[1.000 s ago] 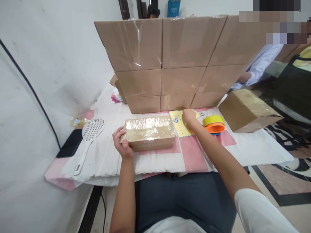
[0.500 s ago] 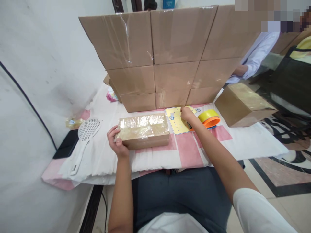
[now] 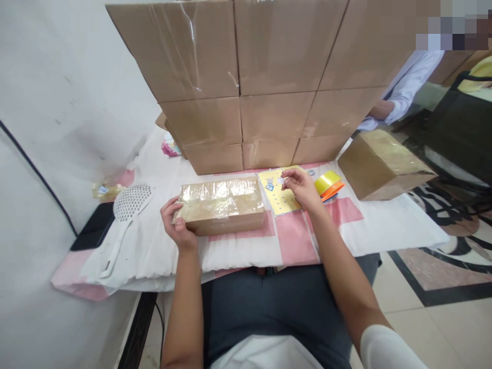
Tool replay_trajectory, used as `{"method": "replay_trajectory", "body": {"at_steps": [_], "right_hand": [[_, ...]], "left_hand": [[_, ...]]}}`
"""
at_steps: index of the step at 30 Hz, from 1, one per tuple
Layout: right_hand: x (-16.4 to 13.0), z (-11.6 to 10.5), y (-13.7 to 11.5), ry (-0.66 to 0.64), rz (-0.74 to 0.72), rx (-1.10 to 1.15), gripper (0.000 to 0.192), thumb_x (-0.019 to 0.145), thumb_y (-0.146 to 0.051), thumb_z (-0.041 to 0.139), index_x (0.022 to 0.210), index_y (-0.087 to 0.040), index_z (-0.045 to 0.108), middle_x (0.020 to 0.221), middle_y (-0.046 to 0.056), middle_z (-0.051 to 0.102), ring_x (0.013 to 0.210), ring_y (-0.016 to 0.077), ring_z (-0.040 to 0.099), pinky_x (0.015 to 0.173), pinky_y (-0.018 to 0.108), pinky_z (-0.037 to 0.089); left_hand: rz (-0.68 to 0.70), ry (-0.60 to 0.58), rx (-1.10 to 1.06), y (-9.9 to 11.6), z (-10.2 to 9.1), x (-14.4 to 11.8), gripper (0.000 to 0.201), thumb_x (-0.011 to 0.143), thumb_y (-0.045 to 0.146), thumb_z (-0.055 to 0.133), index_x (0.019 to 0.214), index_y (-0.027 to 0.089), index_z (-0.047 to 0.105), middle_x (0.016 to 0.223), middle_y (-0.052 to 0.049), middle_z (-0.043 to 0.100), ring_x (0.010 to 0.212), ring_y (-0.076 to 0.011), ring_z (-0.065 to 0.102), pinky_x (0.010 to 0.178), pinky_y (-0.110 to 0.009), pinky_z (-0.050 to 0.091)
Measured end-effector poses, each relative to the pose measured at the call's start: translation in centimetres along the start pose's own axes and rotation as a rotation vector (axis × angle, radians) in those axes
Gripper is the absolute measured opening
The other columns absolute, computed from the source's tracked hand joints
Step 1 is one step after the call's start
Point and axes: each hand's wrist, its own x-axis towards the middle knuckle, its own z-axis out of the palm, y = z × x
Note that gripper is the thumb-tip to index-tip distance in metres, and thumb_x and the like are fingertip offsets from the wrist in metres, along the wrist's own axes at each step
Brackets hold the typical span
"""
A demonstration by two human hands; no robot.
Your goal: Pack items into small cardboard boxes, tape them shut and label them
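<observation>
The wall of boxes [image 3: 265, 77] stands at the far side of the surface [image 3: 384, 230], stacked three rows high and taped; the surface wears a white and pink cloth [image 3: 295, 241]; a loose box [image 3: 380, 164] lies tilted at the far right, apart from the wall; another person's sleeve [image 3: 407, 87] shows behind the stack on the right. The taped box [image 3: 221, 205] lies flat in front of me, near the middle, just left of the sheet; my left hand [image 3: 175, 225] grips its near left corner, thumb on top and fingers wrapped around the end. A white slotted scoop [image 3: 126, 215] lies well to the left, handle pointing near; a black pad [image 3: 94, 230] sits under the cloth's left edge. The yellow sheet [image 3: 277, 197] lies flat just right of the taped box, dotted, with small blue stickers on it; my right hand [image 3: 303, 187] hovers over its right part, fingers pinched narrow on a small pale sticker [image 3: 282, 180] that I can barely make out. Tape rolls [image 3: 328, 184], yellow on orange, sit tilted just right of that hand; a pink packet [image 3: 169, 148] peeks out at the stack's far left; a small wrapped thing [image 3: 102, 190] lies by the wall on the left.
</observation>
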Motion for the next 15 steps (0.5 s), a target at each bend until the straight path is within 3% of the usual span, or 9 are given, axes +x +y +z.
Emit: {"method": "replay_trajectory", "body": {"at_steps": [3, 6, 10, 15], "right_hand": [[-3.8, 2.6, -1.6, -0.003, -0.019, 0.105, 0.021, 0.078, -0.031, 0.066, 0.097, -0.022, 0.062, 0.094, 0.001, 0.066, 0.072, 0.0137, 0.063, 0.074, 0.034, 0.058], [-5.4, 5.0, -2.6, 0.038, -0.047, 0.051, 0.019, 0.081, -0.033, 0.066, 0.098, -0.023, 0.063, 0.089, 0.001, 0.065, 0.075, 0.0155, 0.062, 0.075, 0.033, 0.057], [-5.9, 6.3, -1.8, 0.209, -0.034, -0.063, 0.014, 0.085, -0.031, 0.061, 0.096, -0.023, 0.062, 0.091, 0.003, 0.067, 0.081, 0.0183, 0.063, 0.076, 0.033, 0.055], [-7.0, 7.3, -0.3, 0.244, 0.004, -0.081, 0.005, 0.083, -0.026, 0.059, 0.088, -0.023, 0.06, 0.088, 0.004, 0.068, 0.082, 0.0203, 0.065, 0.077, 0.034, 0.055]], "left_hand": [[-0.009, 0.017, -0.014, -0.1, 0.0, -0.1, 0.044, 0.094, 0.058, 0.034, 0.1, 0.021, 0.055, 0.119, -0.012, 0.063, 0.118, -0.0294, 0.061, 0.106, -0.052, 0.048], [-0.012, 0.027, -0.052, -0.2, 0.0, -0.1, 0.039, 0.093, 0.053, 0.036, 0.099, 0.02, 0.056, 0.119, -0.012, 0.063, 0.12, -0.0296, 0.061, 0.11, -0.053, 0.047], [-0.015, 0.037, 0.002, -0.3, 0.2, -0.1, 0.04, 0.092, 0.053, 0.032, 0.099, 0.021, 0.054, 0.119, -0.013, 0.063, 0.123, -0.0304, 0.06, 0.111, -0.054, 0.047], [-0.021, 0.029, 0.013, -0.3, 0.3, -0.1, 0.039, 0.092, 0.051, 0.026, 0.099, 0.021, 0.05, 0.119, -0.014, 0.062, 0.123, -0.0303, 0.06, 0.11, -0.055, 0.046]]}}
